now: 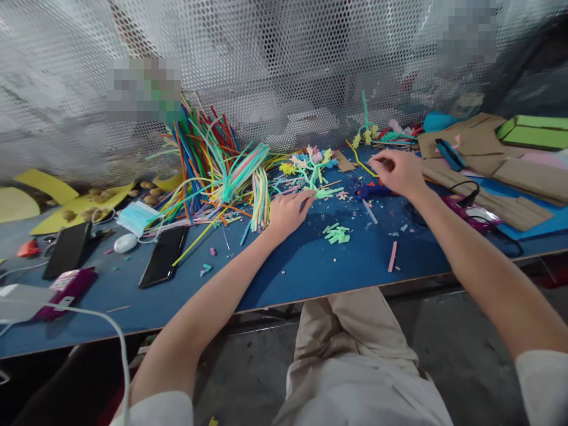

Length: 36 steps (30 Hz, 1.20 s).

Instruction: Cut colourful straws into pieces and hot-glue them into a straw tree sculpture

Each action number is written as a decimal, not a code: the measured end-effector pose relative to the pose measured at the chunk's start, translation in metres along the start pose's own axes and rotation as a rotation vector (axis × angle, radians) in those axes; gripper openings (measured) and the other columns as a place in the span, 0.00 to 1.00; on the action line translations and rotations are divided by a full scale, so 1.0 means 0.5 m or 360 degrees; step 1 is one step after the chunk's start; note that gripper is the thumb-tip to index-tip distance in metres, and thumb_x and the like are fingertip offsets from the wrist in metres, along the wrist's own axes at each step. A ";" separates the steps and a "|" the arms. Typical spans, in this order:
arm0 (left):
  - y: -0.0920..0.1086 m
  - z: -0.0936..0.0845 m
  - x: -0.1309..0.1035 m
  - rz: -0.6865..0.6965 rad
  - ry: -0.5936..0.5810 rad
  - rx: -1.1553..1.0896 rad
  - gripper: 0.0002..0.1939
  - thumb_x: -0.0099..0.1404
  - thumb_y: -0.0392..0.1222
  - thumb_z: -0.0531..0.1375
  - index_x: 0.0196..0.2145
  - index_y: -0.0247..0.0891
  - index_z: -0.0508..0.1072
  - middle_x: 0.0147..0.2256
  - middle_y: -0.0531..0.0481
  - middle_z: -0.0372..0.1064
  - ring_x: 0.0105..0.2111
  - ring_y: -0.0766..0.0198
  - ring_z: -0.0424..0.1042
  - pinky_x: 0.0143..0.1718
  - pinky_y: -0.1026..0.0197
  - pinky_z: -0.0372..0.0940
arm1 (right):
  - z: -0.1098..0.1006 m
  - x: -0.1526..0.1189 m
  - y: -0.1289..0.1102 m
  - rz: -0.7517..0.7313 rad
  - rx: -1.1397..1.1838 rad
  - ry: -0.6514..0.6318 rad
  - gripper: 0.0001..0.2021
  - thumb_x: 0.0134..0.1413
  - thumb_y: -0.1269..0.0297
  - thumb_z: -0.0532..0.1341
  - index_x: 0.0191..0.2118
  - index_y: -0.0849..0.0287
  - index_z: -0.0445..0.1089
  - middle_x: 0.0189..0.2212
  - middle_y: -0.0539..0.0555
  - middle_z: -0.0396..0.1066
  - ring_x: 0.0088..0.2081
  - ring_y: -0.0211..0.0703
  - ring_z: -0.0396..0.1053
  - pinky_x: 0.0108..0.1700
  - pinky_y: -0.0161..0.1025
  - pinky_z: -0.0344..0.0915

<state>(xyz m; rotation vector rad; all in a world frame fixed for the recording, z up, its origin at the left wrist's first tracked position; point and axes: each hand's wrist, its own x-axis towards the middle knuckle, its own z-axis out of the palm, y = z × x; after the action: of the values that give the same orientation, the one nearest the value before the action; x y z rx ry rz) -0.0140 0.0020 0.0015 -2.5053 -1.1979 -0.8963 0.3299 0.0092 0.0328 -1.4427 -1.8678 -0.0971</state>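
Observation:
My left hand [290, 214] rests on the blue table with its fingers bent together at a light green piece [326, 193]; whether it grips that piece is unclear. To the right, my right hand [397, 170] is raised near the glue gun [376, 190], thumb and fingers pinched together; anything between the fingertips is too small to name. Beyond my left hand stands a branching cluster of pastel pipe-cleaner pieces [313, 165]. Short green pieces [337, 233] lie in a small pile between my hands. A pink strip [393, 256] is nearer the front edge.
Many colored pipe cleaners [208, 160] spread over the back left. Phones [163, 257], a mask [138, 218] and a white mouse [125, 243] lie left. Cardboard [523, 177] and a purple power strip [473, 213] sit right. Perforated metal mesh [284, 65] rises behind.

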 end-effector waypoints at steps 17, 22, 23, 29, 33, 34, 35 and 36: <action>-0.007 0.001 -0.001 -0.0133 0.0004 -0.0084 0.15 0.79 0.52 0.56 0.51 0.49 0.82 0.46 0.49 0.84 0.42 0.57 0.83 0.45 0.55 0.67 | 0.053 0.005 0.072 -0.0230 -0.0161 -0.0412 0.20 0.52 0.60 0.64 0.51 0.58 0.76 0.52 0.63 0.74 0.52 0.65 0.73 0.56 0.59 0.71; -0.003 0.004 -0.002 -0.0104 -0.0023 -0.0012 0.15 0.78 0.48 0.57 0.54 0.46 0.81 0.51 0.46 0.82 0.52 0.51 0.80 0.50 0.51 0.67 | 0.029 0.002 0.042 -0.0046 -0.0062 -0.0107 0.19 0.63 0.50 0.61 0.50 0.58 0.77 0.48 0.65 0.79 0.53 0.68 0.74 0.56 0.60 0.70; -0.001 0.005 -0.002 -0.0090 -0.0035 -0.0003 0.15 0.78 0.48 0.58 0.55 0.45 0.80 0.53 0.44 0.81 0.54 0.49 0.79 0.51 0.50 0.68 | 0.026 0.000 0.038 0.0020 -0.0064 -0.0063 0.22 0.64 0.46 0.60 0.50 0.58 0.77 0.48 0.66 0.79 0.54 0.70 0.74 0.56 0.62 0.70; 0.006 0.003 -0.002 -0.0017 -0.0123 -0.0047 0.19 0.79 0.52 0.55 0.57 0.43 0.78 0.55 0.42 0.79 0.59 0.50 0.76 0.57 0.50 0.68 | 0.018 -0.010 0.023 0.0081 -0.0015 0.0010 0.29 0.65 0.35 0.55 0.50 0.55 0.78 0.46 0.67 0.81 0.54 0.74 0.75 0.53 0.64 0.71; 0.004 0.000 0.000 -0.0020 -0.0128 -0.0074 0.19 0.81 0.49 0.51 0.54 0.46 0.80 0.53 0.45 0.80 0.60 0.53 0.75 0.54 0.53 0.68 | 0.012 -0.012 0.013 -0.0032 0.0014 -0.0068 0.26 0.64 0.36 0.57 0.41 0.55 0.78 0.37 0.63 0.80 0.44 0.67 0.77 0.46 0.57 0.72; 0.003 0.000 0.000 -0.0027 -0.0113 -0.0069 0.19 0.81 0.49 0.51 0.53 0.46 0.81 0.53 0.46 0.80 0.60 0.53 0.75 0.52 0.53 0.67 | 0.009 -0.013 0.010 -0.0081 0.0050 -0.0091 0.25 0.63 0.36 0.58 0.38 0.55 0.76 0.34 0.61 0.79 0.40 0.63 0.76 0.43 0.55 0.71; 0.002 0.000 0.001 -0.0037 -0.0097 -0.0061 0.18 0.80 0.49 0.52 0.52 0.46 0.81 0.52 0.46 0.81 0.59 0.53 0.75 0.51 0.53 0.67 | 0.007 -0.015 0.009 -0.0123 0.0091 -0.0117 0.24 0.63 0.37 0.58 0.36 0.54 0.75 0.32 0.59 0.78 0.37 0.59 0.75 0.41 0.52 0.70; 0.002 0.001 0.001 -0.0053 -0.0081 -0.0052 0.18 0.80 0.50 0.53 0.51 0.47 0.82 0.52 0.47 0.81 0.57 0.52 0.76 0.50 0.52 0.66 | 0.005 -0.016 0.008 -0.0148 0.0133 -0.0145 0.23 0.64 0.38 0.59 0.34 0.54 0.74 0.30 0.57 0.77 0.35 0.55 0.73 0.40 0.50 0.69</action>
<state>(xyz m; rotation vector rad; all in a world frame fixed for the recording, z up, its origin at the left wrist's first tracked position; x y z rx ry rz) -0.0129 0.0019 0.0016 -2.5556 -1.2537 -0.8724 0.3326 0.0055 0.0245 -1.3235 -1.9896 0.0015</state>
